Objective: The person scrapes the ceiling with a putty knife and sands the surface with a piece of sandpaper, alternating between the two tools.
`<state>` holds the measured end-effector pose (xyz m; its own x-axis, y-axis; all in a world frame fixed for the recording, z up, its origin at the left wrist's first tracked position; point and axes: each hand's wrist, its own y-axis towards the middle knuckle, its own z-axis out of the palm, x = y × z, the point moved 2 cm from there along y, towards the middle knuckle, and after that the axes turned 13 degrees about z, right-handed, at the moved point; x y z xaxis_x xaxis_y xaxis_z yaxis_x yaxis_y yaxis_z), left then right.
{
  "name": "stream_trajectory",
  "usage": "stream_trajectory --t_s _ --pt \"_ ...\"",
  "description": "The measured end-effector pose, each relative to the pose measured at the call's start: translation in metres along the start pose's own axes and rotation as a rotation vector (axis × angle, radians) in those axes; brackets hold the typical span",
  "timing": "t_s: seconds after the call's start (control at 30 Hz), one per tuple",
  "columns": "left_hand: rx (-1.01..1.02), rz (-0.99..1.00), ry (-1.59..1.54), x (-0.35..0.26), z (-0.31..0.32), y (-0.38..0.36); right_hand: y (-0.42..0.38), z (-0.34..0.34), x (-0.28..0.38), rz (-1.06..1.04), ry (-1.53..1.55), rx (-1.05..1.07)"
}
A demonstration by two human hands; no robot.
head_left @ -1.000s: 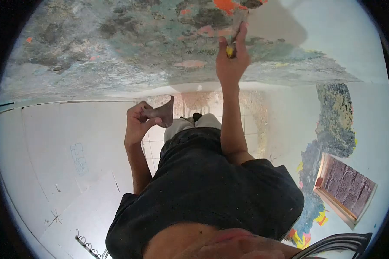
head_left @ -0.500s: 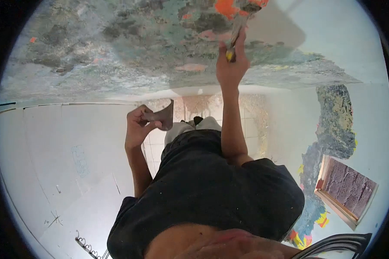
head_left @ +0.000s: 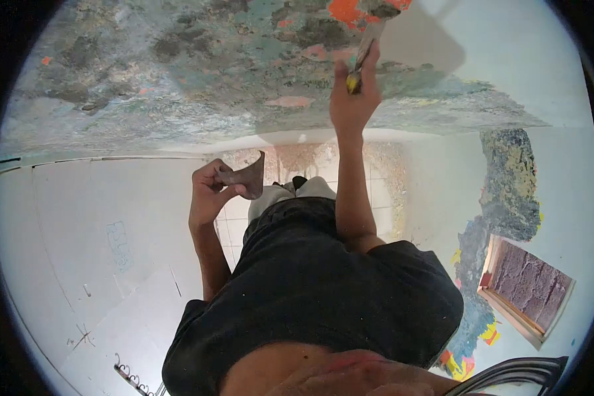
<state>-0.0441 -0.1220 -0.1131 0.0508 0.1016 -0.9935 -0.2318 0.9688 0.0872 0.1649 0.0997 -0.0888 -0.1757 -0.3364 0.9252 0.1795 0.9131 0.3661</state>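
My right hand (head_left: 355,105) reaches up to the patchy grey-green wall (head_left: 204,86), closed on a narrow putty knife (head_left: 371,41) with some yellow at its handle. The blade points at a dark spot beside an orange patch (head_left: 347,12); whether it touches the wall is hard to tell. My left hand (head_left: 210,191), lower and in front of the body, is closed on a wide scraper (head_left: 247,178), its thumb on the metal and its flared blade edge facing right.
A whitish wall (head_left: 112,224) with pencil marks lies at the left, with metal hooks (head_left: 133,379) near its bottom. The right wall has a peeled strip (head_left: 511,178) and a framed opening (head_left: 531,284). Dusty floor tiles (head_left: 379,191) show below.
The putty knife in my right hand has tilted slightly, and more of its blade shows. My left hand keeps its hold on the scraper. The whole view has shifted a little.
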Motion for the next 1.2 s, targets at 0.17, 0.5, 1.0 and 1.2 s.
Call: stream_trajectory --t_s 0.17,0.5,1.0,1.2 --pt "-0.001 0.013 0.008 0.004 -0.005 0.0 -0.001 -0.003 -0.008 -0.019 -0.028 0.043" --pt "-0.008 0.022 -0.023 0.006 -0.006 0.005 -0.007 -0.057 -0.044 0.529 0.55 0.571" --pt "-0.017 0.011 -0.021 0.004 -0.005 0.001 0.073 -0.097 -0.026 0.649 0.462 0.843" --pt "-0.034 0.02 -0.019 0.014 -0.007 -0.003 0.102 -0.102 -0.001 0.613 0.177 1.041"
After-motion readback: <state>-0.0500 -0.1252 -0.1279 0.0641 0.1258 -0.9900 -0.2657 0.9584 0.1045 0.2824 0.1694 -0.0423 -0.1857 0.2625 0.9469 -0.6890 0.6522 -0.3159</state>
